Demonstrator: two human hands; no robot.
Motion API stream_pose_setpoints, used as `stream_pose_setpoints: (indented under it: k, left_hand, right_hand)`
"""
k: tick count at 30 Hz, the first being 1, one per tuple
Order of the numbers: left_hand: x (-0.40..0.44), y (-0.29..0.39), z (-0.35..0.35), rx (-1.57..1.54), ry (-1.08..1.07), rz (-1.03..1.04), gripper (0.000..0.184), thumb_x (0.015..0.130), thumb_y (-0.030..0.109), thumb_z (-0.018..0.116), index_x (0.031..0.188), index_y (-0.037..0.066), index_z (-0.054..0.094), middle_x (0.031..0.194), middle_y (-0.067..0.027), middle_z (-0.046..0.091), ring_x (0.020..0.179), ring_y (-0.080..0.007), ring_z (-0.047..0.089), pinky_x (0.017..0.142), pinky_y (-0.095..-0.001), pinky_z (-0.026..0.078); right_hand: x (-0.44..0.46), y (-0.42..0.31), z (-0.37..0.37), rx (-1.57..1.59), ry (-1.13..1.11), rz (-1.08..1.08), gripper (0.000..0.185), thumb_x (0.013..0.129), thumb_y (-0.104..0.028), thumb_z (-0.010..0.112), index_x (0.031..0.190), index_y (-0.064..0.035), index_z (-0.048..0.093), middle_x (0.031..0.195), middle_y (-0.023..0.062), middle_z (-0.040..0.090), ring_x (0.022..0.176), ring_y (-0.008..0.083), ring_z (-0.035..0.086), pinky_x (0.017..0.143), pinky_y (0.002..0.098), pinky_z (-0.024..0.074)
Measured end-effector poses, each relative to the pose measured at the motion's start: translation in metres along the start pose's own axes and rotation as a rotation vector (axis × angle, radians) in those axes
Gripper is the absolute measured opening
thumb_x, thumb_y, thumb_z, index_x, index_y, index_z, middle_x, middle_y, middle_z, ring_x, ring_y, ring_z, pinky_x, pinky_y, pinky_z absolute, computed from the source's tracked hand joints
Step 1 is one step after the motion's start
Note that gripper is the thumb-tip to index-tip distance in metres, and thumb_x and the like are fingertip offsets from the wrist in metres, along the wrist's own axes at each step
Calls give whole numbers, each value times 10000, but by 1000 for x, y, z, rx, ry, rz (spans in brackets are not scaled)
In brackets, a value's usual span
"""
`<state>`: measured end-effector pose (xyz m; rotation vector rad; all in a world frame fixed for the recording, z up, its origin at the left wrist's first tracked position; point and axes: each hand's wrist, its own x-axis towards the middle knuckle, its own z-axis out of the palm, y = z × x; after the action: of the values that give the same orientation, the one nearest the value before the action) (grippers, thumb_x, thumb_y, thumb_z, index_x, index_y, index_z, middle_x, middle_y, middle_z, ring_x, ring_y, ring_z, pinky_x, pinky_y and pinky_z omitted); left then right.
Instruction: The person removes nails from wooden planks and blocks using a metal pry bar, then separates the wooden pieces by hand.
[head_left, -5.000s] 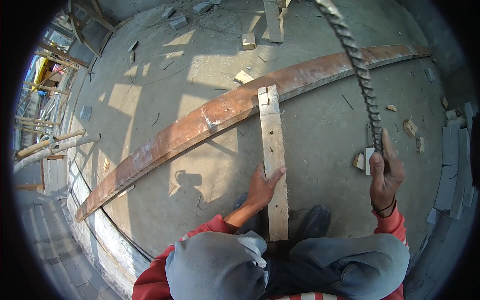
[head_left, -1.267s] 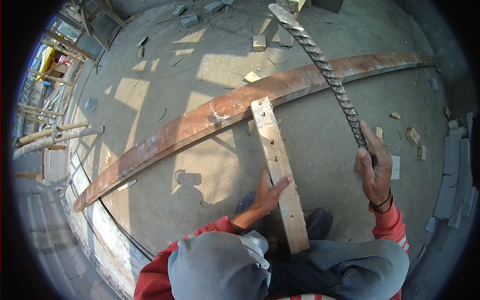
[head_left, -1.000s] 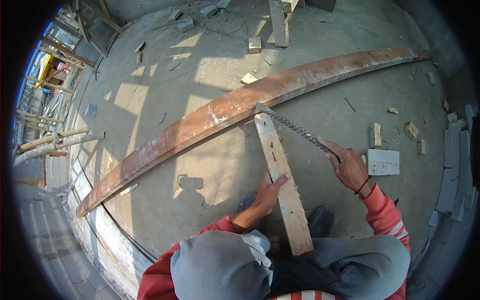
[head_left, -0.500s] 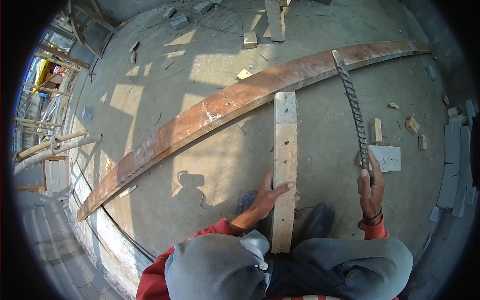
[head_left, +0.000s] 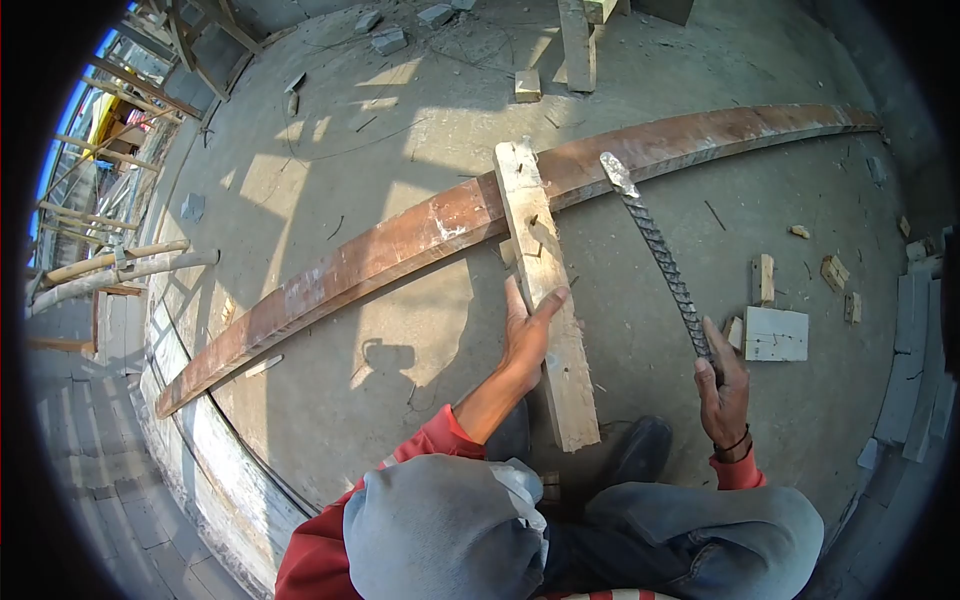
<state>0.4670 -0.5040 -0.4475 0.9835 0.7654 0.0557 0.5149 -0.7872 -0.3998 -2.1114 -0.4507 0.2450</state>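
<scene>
Short board (head_left: 536, 262) with nails (head_left: 533, 219) standing out of its face sits in your left hand (head_left: 526, 338), slanting from near your boots up across the long curved beam (head_left: 400, 250). Your thumb lies over the board's face and your other fingers are around its left edge, so the grip is narrow, closed on the wood. The board's upper end overlaps the beam in view; whether the two touch, you cannot tell from here.

Your right hand (head_left: 724, 392) has its fingers wrapped around the lower end of a ribbed metal bar (head_left: 665, 258). The bar leans up and to the left, its flattened tip over the beam's near edge in view and well apart from the board.

Just beside your right hand, a pale square piece (head_left: 777, 334) lies on the concrete floor (head_left: 660, 370), with a small wood block (head_left: 764, 279) just above it and two more blocks off to its right. Your right boot (head_left: 643, 449) shows near the board's lower end.
</scene>
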Motion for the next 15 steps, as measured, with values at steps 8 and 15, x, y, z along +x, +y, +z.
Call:
stream_pose_setpoints:
  k: [8,15]
  left_hand:
    - [22,-29,0,312,37,127,772,927,81,681,1540,110,213,1343,-143,527,1213,-266,551,968,-424,510]
    - [25,-25,-10,8,-5,37,609,978,203,658,1486,48,361,1254,-146,625,1089,-257,650,890,-395,561]
  right_hand:
    - [-6,8,7,75,3,69,477,1057,-223,575,1481,-11,531,882,53,656,638,97,474,587,265,409]
    - [-7,6,14,204,62,123,503,1070,-253,564,1514,-26,497,748,-29,475,601,49,365,533,229,297]
